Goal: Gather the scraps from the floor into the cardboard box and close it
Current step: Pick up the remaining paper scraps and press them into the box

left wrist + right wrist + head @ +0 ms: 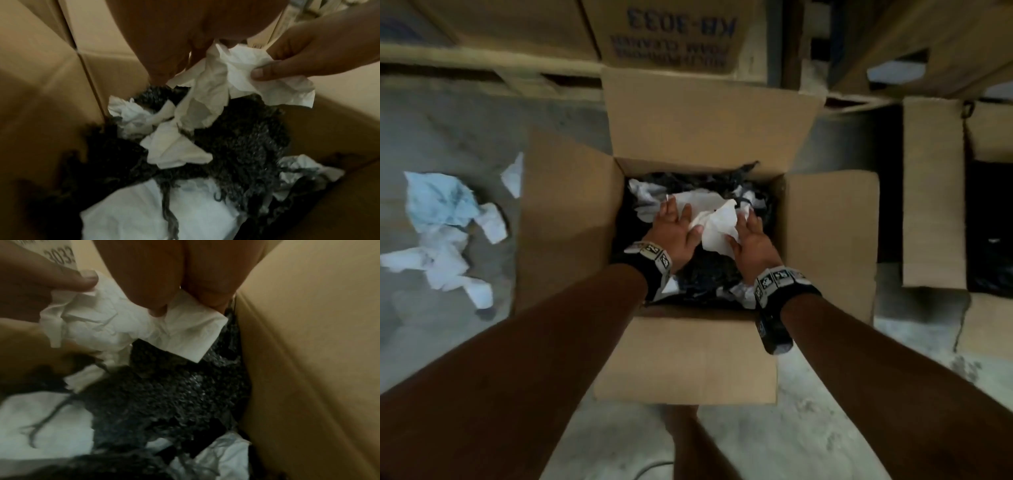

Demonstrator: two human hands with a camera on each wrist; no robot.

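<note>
Lying on concrete floor (825, 428), paper scraps (445, 233), seemingly.

The cardboard box (565, 219) is plain brown corrugated board, matt and smooth on its flaps and inner walls. The scrap held in the hands (717, 222) is thin white paper, matt and heavily creased, lying over dark grey shredded stuff (242, 142) that looks rough and faintly glinting. The scraps on the floor (445, 226) are crumpled white and pale blue paper, on grey, mottled, matt concrete floor (825, 428).
</note>
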